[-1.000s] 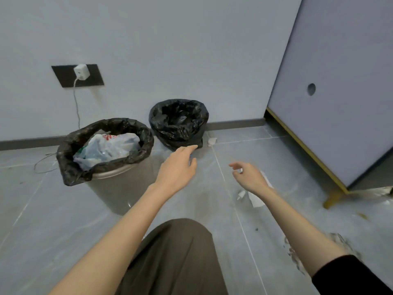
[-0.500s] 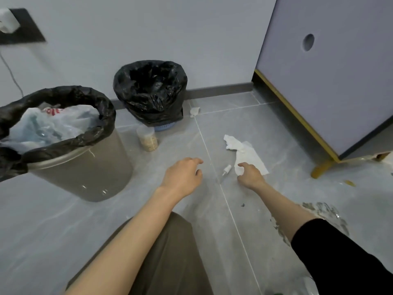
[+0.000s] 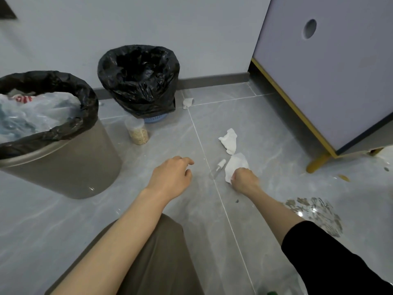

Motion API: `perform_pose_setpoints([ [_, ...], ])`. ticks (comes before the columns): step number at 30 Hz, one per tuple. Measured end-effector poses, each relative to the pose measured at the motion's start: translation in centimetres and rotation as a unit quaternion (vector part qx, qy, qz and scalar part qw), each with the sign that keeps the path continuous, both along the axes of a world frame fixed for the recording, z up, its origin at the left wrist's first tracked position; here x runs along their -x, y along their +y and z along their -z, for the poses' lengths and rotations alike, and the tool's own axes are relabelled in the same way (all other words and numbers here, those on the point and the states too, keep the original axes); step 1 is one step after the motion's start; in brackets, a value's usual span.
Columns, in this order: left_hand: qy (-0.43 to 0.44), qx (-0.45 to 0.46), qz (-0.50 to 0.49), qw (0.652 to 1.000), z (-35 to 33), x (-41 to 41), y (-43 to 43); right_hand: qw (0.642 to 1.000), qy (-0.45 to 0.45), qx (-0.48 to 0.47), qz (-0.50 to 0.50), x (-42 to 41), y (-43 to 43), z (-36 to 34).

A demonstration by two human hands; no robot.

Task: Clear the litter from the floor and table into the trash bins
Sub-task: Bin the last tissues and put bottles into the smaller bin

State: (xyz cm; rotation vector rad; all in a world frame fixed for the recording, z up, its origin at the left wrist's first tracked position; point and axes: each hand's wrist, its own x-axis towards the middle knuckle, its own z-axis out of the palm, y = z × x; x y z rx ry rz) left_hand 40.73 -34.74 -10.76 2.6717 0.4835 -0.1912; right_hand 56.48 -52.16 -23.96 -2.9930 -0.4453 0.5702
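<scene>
A grey trash bin (image 3: 63, 167), black-lined and holding plastic bags, stands at 9 o'clock. A smaller black-lined bin (image 3: 138, 81) sits by the wall at 11 o'clock, with a clear jar of grain (image 3: 137, 130) upright just before it. Open tile floor (image 3: 170, 141) separates bins and hands. The left hand (image 3: 170, 177) hovers palm down, fingers loosely curled on nothing. A small spray bottle (image 3: 218, 168) lies with its cap toward 1 o'clock, just beside a white tissue (image 3: 236, 165) stretched toward 12 o'clock. The right hand (image 3: 244, 179), arm outstretched, pinches the tissue's near edge. A cabinet (image 3: 329, 71) closes off 2 o'clock.
</scene>
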Motion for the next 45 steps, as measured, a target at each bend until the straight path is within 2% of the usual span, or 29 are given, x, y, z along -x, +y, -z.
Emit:
perform_pose_setpoints([
  [3, -0.001, 0.007, 0.001, 1.0, 0.2, -0.4, 0.3, 0.992, -0.053, -0.084, 0.077, -0.6, 0.6, -1.5],
  [6, -0.016, 0.012, -0.005, 1.0, 0.3, -0.9, 0.5, 0.959, -0.141, -0.178, 0.167, -2.0, 1.7, -3.4],
  [9, -0.035, 0.014, -0.004, 0.999, 0.6, -1.5, 0.6, 0.942, -0.187, -0.215, 0.18, -4.3, 2.9, -4.0],
  [11, -0.043, 0.019, -0.004, 0.999, 0.9, -1.7, 0.7, 0.952, -0.161, -0.224, 0.135, -5.9, 3.9, -3.7],
  [15, -0.054, 0.028, -0.013, 0.998, 1.5, -1.9, 1.0, 0.983, -0.016, -0.179, 0.03, -8.6, 6.4, -2.5],
  [20, -0.056, 0.045, -0.021, 0.997, 2.0, -1.7, 1.3, 0.986, 0.093, -0.138, 0.021, -9.6, 8.9, -0.3],
  [22, -0.053, 0.055, -0.026, 0.997, 2.1, -1.5, 1.6, 0.992, 0.075, -0.101, 0.028, -9.5, 8.8, 0.5],
  [24, -0.048, 0.061, -0.034, 0.996, 2.3, -1.4, 1.9, 0.994, 0.011, -0.1, 0.03, -9.0, 8.6, 1.1],
  [28, -0.039, 0.073, -0.05, 0.995, 2.3, -1.2, 2.2, 0.981, 0.004, -0.191, 0.023, -7.7, 8.7, 0.2],
  [30, -0.043, 0.091, -0.064, 0.993, 2.4, -0.9, 2.3, 0.948, 0.06, -0.309, 0.054, -6.5, 9.0, -1.3],
  [33, -0.06, 0.125, -0.1, 0.985, 2.5, -0.7, 2.6, 0.831, 0.255, -0.485, 0.091, -3.4, 8.8, -4.6],
  [34, -0.068, 0.139, -0.112, 0.982, 2.5, -0.6, 2.6, 0.795, 0.322, -0.506, 0.088, -2.4, 8.6, -5.6],
  [36, -0.08, 0.173, -0.125, 0.974, 2.4, -0.4, 2.7, 0.75, 0.399, -0.522, 0.073, -0.8, 8.0, -7.1],
  [39, -0.083, 0.223, -0.095, 0.967, 2.0, 0.3, 2.3, 0.707, 0.446, -0.545, 0.058, 1.1, 6.8, -8.8],
  [42, -0.121, 0.231, -0.061, 0.964, 1.6, 0.5, 1.7, 0.68, 0.471, -0.56, 0.052, 2.7, 5.4, -10.0],
  [43, -0.139, 0.231, -0.067, 0.961, 1.4, 0.4, 1.8, 0.675, 0.476, -0.561, 0.051, 3.1, 5.3, -10.3],
  [45, -0.164, 0.241, -0.07, 0.954, 0.7, 0.5, 1.2, 0.691, 0.463, -0.554, 0.043, 4.0, 4.3, -11.0],
])
